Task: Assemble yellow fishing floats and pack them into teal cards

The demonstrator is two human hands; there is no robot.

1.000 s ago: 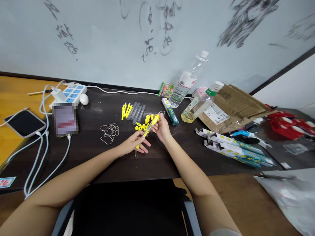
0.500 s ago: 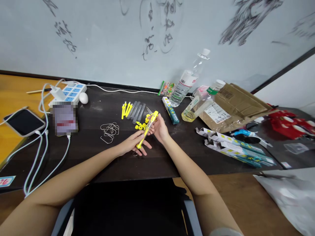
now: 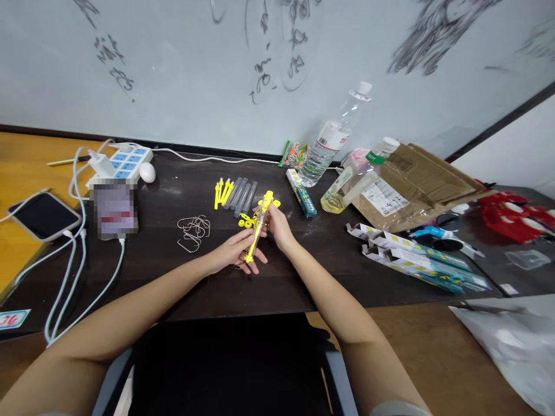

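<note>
My two hands hold one clear plastic tube with yellow end fittings [image 3: 261, 223], tilted over the dark table. My left hand [image 3: 236, 249] grips its lower part, some fingers stretched out beneath. Around the upper part, just below the yellow top, my right hand [image 3: 278, 226] has its fingers closed. Behind the hands lie several small yellow rings [image 3: 247, 221], partly hidden. Left of these is a row of clear empty tubes [image 3: 241, 196], with several yellow rods [image 3: 223, 192] beside them. A tangle of bent metal wires [image 3: 193, 232] rests left of my left hand.
At the back right stand a water bottle [image 3: 327, 147] and a bottle of yellow liquid [image 3: 358, 179] near a cardboard package [image 3: 416, 185]. A small box [image 3: 300, 193] lies nearby; long open boxes [image 3: 416, 260] sit right. Left are a power strip [image 3: 128, 160], phone [image 3: 44, 215] and cables.
The tube has turned more upright in my hands. The bent wire end that stuck out near its top no longer shows there. Both hands have stayed in nearly the same place.
</note>
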